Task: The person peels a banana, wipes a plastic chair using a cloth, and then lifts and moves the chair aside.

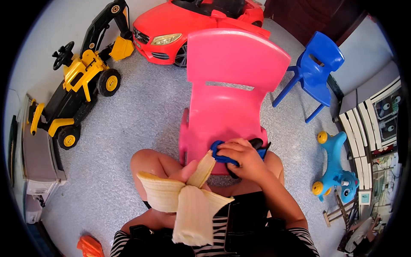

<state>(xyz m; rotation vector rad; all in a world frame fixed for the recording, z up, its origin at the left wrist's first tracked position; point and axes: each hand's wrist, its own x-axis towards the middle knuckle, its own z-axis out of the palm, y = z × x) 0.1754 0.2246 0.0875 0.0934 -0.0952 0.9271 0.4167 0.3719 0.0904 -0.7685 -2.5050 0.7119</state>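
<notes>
Near, the left hand (188, 171) clasps its fingers round a peeled banana (193, 214), whose unsupported bare end could snap if tilted, while the right hand (243, 158) clamps fingers on a blue object (218, 157) over the pink chair (224, 111).

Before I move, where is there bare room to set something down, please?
On the pink chair, the seat is bare toward the backrest. The floor is open between the toy excavator and this chair, and between the chair and the blue ride-on toy. Crowded: the seat's right front, around the right hand and blue item, and before the seat, around the peeled banana.
</notes>
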